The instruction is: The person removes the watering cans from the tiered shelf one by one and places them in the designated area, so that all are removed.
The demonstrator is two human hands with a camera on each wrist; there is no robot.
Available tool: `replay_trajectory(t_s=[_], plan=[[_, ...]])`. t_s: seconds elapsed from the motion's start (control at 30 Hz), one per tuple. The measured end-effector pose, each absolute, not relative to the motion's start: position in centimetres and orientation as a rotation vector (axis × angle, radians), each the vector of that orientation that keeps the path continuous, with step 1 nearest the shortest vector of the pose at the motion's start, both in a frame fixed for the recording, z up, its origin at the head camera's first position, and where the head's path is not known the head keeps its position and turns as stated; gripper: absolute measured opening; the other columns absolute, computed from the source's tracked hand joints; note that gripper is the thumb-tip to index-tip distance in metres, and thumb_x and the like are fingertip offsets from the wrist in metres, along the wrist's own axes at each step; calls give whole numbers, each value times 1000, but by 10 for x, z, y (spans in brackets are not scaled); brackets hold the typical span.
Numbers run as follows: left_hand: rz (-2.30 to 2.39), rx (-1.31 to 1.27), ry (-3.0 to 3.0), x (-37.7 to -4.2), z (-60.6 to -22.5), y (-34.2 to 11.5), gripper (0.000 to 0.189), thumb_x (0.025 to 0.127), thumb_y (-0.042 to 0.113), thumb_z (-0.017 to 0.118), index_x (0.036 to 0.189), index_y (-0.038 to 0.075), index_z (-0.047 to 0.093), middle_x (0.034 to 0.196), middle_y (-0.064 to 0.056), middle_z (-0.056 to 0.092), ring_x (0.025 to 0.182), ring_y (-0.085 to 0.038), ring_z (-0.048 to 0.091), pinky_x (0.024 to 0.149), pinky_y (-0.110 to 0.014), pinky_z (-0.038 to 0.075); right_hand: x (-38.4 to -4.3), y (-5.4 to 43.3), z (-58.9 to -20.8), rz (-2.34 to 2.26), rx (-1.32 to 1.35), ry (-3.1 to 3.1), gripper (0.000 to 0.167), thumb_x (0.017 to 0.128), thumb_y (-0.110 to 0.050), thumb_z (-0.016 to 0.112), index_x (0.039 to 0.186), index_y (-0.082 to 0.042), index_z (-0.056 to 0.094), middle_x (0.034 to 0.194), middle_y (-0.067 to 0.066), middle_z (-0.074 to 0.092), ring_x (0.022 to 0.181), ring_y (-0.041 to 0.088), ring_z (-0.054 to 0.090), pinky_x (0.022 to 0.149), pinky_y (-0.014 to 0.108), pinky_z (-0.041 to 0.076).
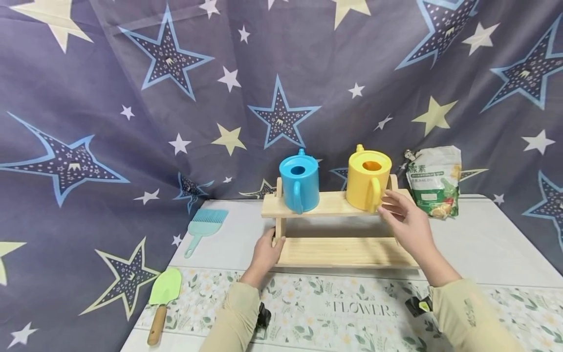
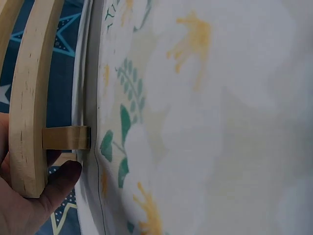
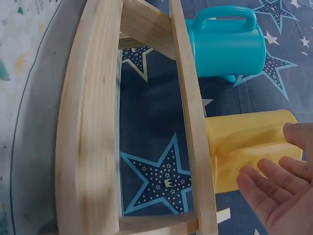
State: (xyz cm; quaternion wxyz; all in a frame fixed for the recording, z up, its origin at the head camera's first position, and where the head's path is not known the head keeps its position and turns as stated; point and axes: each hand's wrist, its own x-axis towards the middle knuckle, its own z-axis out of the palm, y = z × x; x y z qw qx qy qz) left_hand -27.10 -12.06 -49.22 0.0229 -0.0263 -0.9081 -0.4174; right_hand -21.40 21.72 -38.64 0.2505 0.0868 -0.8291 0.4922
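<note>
Starry backdrop behind head-view-only yellow spout

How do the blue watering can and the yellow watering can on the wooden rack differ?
The blue watering can stands toward the rack's left end, the yellow watering can toward its right. The right hand is right by the yellow can; no hand is near the blue one. The blue can's top opening looks smaller than the yellow's. Both stand upright on the upper board.
</note>
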Motion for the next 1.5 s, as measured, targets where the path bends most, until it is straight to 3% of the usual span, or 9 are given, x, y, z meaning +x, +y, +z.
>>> replay_trajectory(t_s=[0.37,0.7,0.83,0.97,1.17,1.5], plan=[[-1272,-67,-2819,-270,-494,-121,46,101,26,54,143,8,47,140,-15,53,130,-33,48,108,-49,40,-222,208,-384,1322,208,-2295,44,93,-16,69,130,3,57,116,21,67,104,32,65,78,3,46],[-1281,-65,-2832,-267,-496,-118,47,101,25,53,144,7,45,141,-15,52,130,-33,48,108,-49,40,-228,205,-389,1219,200,-2295,26,88,-8,73,110,3,66,98,20,71,87,27,69,70,3,46],[-1271,-76,-2819,-265,-498,-118,48,101,25,54,144,6,45,141,-16,51,130,-34,48,108,-50,40,-228,204,-389,1152,189,-2308,23,88,-8,74,107,1,66,95,19,72,85,31,70,71,23,57],[-1274,-67,-2820,-264,-498,-117,48,101,26,53,144,7,45,142,-15,51,131,-33,47,108,-49,40,-227,204,-387,1113,180,-2316,24,89,-9,73,109,0,64,96,20,72,84,34,71,72,46,58],[-1268,-83,-2798,-265,-499,-118,47,101,25,53,144,6,45,140,-16,52,129,-35,49,107,-50,40,-225,206,-386,1083,201,-2317,23,89,-7,72,110,0,62,96,20,72,85,36,71,70,49,58],[-1257,-112,-2791,-268,-496,-119,47,102,23,53,144,4,45,139,-18,52,128,-35,49,107,-49,40,-221,211,-387,1022,207,-2282,29,89,-6,72,116,1,63,94,19,72,82,34,71,67,44,58]])
